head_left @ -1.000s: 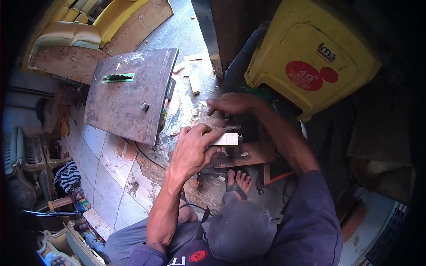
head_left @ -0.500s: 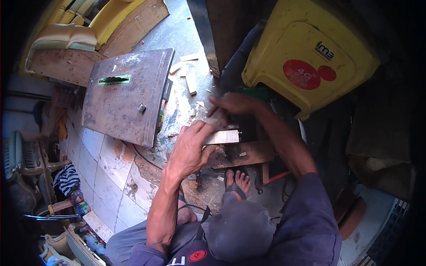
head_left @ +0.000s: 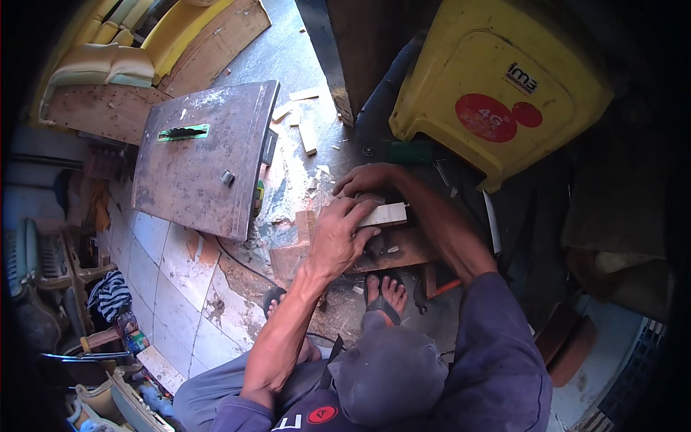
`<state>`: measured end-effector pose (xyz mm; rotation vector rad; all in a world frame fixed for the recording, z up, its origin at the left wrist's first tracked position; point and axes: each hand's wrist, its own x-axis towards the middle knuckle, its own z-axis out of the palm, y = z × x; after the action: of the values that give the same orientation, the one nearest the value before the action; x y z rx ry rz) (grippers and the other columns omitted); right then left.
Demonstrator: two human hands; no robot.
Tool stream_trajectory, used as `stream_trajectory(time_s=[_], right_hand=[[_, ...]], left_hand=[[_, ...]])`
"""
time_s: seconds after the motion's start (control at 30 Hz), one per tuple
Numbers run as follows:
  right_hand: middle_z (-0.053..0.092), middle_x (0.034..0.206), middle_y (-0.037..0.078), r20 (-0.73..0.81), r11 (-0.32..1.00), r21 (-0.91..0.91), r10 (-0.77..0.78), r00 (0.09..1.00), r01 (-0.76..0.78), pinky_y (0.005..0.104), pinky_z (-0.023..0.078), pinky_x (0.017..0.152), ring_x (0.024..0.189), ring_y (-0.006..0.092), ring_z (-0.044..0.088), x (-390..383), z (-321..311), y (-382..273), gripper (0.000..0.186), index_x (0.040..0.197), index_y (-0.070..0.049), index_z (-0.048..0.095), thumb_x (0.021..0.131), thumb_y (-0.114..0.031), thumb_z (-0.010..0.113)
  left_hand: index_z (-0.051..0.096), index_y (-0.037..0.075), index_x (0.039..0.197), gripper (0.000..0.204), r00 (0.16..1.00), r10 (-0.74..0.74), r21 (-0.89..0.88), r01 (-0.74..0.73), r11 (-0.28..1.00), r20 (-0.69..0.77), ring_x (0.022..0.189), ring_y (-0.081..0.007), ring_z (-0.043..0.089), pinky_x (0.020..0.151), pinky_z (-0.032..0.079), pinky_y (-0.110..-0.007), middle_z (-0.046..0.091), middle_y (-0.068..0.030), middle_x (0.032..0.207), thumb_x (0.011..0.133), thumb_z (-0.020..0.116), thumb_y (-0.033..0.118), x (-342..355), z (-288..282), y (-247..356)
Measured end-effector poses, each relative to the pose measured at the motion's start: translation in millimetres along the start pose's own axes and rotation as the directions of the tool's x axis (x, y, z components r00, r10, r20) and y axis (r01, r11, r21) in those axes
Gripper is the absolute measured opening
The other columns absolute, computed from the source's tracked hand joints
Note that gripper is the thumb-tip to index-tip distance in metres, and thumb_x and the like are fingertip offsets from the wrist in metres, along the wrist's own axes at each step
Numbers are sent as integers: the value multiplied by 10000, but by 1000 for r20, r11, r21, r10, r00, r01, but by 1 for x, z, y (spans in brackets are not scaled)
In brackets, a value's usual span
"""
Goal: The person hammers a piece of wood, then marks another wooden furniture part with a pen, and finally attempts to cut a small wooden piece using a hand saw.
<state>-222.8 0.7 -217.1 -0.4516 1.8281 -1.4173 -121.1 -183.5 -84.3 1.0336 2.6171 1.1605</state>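
Note:
My left hand [head_left: 337,236] is closed around a short pale wood block [head_left: 385,214], thumb on its near side and fingers over its far side. The block's squared end sticks out to the right. Just beyond it, my right hand [head_left: 368,178] has its fingers bent down beside the left fingertips; what they hold, if anything, is hidden. Beneath the hands lies a brown wooden board [head_left: 407,248], partly covered by the block and the left hand. Another reddish-brown wood piece [head_left: 291,261] lies left of the left wrist.
A table saw with a worn dark top [head_left: 205,165] stands at left, its blade [head_left: 183,132] showing through a green-edged slot. Wood offcuts [head_left: 308,137] lie on the floor beyond. A yellow plastic chair [head_left: 446,79] is at far right. My sandalled foot [head_left: 385,294] is near the board.
My left hand has moved right with the wood block. The right hand, blurred before, has settled beside it with fingers bent down. The reddish-brown wood at left is more exposed.

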Motion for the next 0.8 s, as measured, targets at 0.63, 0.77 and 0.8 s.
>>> stream_trajectory(time_s=[0.63,0.77,0.8], right_hand=[[772,966,223,-229,982,-166,54,972,-94,438,544,901,969,311,736,-92,-25,-74,707,1029,-117,850,990,-732,505],[771,1073,232,-50,873,-433,225,973,-224,459,536,968,1048,336,730,-15,-18,-61,719,1171,-195,827,987,-774,443],[768,1105,233,-49,844,-470,267,962,-258,461,531,984,1061,342,727,-5,-20,-43,732,1191,-200,821,987,-782,426]], left_hand=[[712,84,1242,456,999,49,87,-48,995,-15,1052,-356,631,931,478,-462,695,-124,1145,806,827,145,-2,11,-7],[706,80,1257,470,998,63,69,-61,996,-21,1095,-359,609,953,475,-466,686,-132,1191,806,827,137,2,11,-6],[705,80,1259,475,997,76,56,-75,996,-23,1093,-361,607,953,475,-466,686,-131,1192,804,828,137,6,14,-6]])
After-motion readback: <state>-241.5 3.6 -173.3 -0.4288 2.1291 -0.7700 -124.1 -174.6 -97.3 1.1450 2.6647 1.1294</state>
